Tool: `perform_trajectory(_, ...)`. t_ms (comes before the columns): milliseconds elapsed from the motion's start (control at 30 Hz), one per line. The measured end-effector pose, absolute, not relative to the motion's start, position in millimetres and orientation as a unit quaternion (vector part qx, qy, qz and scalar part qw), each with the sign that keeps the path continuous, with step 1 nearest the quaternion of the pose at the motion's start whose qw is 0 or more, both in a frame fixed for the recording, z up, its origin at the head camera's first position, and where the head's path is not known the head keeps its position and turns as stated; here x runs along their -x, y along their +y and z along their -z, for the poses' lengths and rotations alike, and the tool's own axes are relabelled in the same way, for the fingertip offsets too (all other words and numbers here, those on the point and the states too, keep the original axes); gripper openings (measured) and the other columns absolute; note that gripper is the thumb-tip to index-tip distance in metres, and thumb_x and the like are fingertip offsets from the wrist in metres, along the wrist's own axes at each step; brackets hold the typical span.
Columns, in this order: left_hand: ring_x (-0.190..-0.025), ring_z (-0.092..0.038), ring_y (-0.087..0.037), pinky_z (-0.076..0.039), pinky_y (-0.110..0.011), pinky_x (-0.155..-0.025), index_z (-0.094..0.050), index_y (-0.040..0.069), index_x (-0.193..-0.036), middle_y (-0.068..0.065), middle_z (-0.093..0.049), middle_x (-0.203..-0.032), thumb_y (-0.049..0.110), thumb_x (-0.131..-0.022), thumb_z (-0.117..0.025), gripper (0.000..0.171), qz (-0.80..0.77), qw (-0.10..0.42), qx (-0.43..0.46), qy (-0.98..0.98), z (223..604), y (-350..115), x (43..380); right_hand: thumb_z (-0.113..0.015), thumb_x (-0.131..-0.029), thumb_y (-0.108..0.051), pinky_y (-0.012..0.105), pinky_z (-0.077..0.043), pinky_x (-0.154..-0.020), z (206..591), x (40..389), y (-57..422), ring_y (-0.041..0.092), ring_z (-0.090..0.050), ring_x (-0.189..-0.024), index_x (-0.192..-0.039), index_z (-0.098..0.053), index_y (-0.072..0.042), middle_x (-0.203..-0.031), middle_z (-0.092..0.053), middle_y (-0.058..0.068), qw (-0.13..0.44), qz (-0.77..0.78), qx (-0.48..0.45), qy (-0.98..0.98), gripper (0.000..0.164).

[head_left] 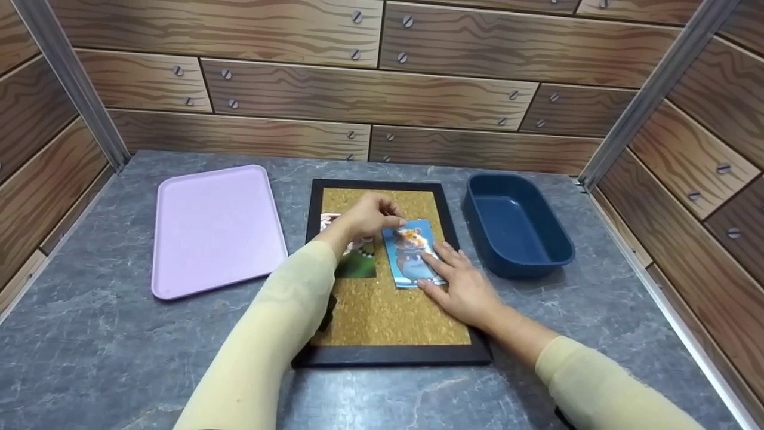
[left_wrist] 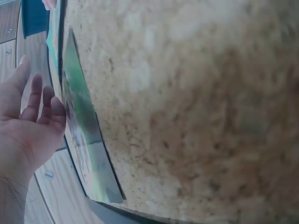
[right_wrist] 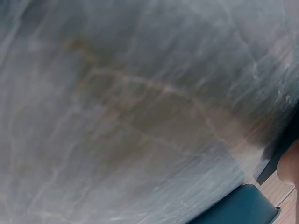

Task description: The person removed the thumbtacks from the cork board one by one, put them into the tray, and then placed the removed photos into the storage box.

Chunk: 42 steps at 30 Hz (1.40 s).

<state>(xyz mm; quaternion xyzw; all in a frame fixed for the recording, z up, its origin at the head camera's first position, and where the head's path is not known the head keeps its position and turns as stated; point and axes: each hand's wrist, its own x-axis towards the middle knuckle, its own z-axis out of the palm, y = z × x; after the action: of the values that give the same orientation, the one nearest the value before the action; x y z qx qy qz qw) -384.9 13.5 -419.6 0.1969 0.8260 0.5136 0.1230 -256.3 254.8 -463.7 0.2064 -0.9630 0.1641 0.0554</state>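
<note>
A blue picture card [head_left: 410,263] with a hamster on it lies on a black-framed cork board [head_left: 394,322]. My right hand [head_left: 462,286] rests on the card's right side, fingers spread. At the card's upper left corner is my left hand [head_left: 367,216], its thumb tip right at the edge and its fingers loosely bent. Under the left forearm lies a second picture [head_left: 359,267] with green at its bottom, partly hidden. The left wrist view shows the relaxed fingers of the left hand [left_wrist: 35,112] beside that picture [left_wrist: 88,126]. Only a bit of the right hand [right_wrist: 289,165] shows in the right wrist view.
On the left of the grey marbled table [head_left: 107,358] lies a lilac tray [head_left: 218,233]. A dark blue deep bin [head_left: 516,227] stands close to the board's right side. Wood-patterned walls [head_left: 286,89] enclose the back and both sides.
</note>
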Motion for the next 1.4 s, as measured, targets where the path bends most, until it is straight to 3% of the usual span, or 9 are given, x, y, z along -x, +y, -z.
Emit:
perform_trajectory(233,-0.064,-0.05,-0.013,-0.041,-0.029,-0.05,-0.078,0.01,-0.103,-0.001,-0.065,-0.091,0.02,-0.1,-0.077,0.011,-0.526,0.13,-0.189,0.819,412,8,383,-0.065,-0.103,-0.051,0.055,-0.025,-0.126,464,258,255,0.035,-0.031,-0.156,-0.156,-0.056,-0.015,-0.168,-0.039,0.015,0.065,-0.168,-0.211,-0.961,0.065)
perform_trajectory(467,-0.055,-0.045,-0.014,-0.042,-0.04,-0.053,-0.077,0.011,-0.103,-0.002,-0.066,-0.089,0.02,-0.101,-0.076,0.009,-0.548,0.138,-0.192,0.802,404,3,379,-0.064,-0.103,-0.053,0.056,-0.026,-0.126,466,260,255,0.036,-0.031,-0.156,-0.156,-0.056,-0.015,-0.167,-0.04,0.016,0.071,-0.169,-0.214,-0.959,0.065)
perform_trajectory(700,-0.065,-0.053,-0.017,-0.054,-0.054,-0.066,-0.076,0.012,-0.105,-0.004,-0.069,-0.098,0.022,-0.102,-0.076,0.01,-0.558,0.135,-0.194,0.796,392,-5,373,-0.064,-0.103,-0.052,0.056,-0.025,-0.126,467,260,255,0.036,-0.031,-0.156,-0.156,-0.056,-0.014,-0.167,-0.039,0.016,0.069,-0.168,-0.215,-0.96,0.066)
perform_trajectory(867,-0.086,-0.059,-0.016,-0.055,-0.05,-0.086,-0.077,0.009,-0.105,-0.003,-0.07,-0.098,0.018,-0.101,-0.076,0.01,-0.562,0.102,-0.21,0.794,385,-14,372,-0.064,-0.103,-0.053,0.056,-0.025,-0.126,467,260,256,0.036,-0.031,-0.156,-0.157,-0.055,-0.015,-0.168,-0.039,0.015,0.067,-0.167,-0.211,-0.961,0.065)
perform_trajectory(1000,-0.089,-0.06,-0.016,-0.053,-0.053,-0.095,-0.077,0.007,-0.106,-0.002,-0.069,-0.096,0.016,-0.101,-0.076,0.01,-0.563,0.085,-0.21,0.795,380,-24,372,-0.065,-0.103,-0.052,0.056,-0.025,-0.126,468,260,257,0.037,-0.031,-0.156,-0.156,-0.056,-0.015,-0.167,-0.039,0.015,0.07,-0.169,-0.212,-0.96,0.065)
perform_trajectory(1233,-0.086,-0.062,-0.013,-0.054,-0.03,-0.084,-0.076,0.002,-0.102,0.002,-0.069,-0.091,0.009,-0.098,-0.078,0.008,-0.577,0.053,-0.196,0.791,376,-45,373,-0.066,-0.103,-0.051,0.056,-0.025,-0.126,468,260,256,0.037,-0.031,-0.156,-0.156,-0.056,-0.014,-0.167,-0.04,0.016,0.072,-0.173,-0.214,-0.959,0.065)
perform_trajectory(1400,-0.087,-0.062,-0.013,-0.053,-0.03,-0.086,-0.076,0.004,-0.098,0.002,-0.07,-0.09,0.007,-0.096,-0.078,0.005,-0.592,0.038,-0.186,0.784,375,-65,373,-0.066,-0.103,-0.049,0.056,-0.024,-0.126,469,261,254,0.036,-0.031,-0.156,-0.156,-0.056,-0.013,-0.167,-0.039,0.016,0.076,-0.172,-0.216,-0.958,0.065)
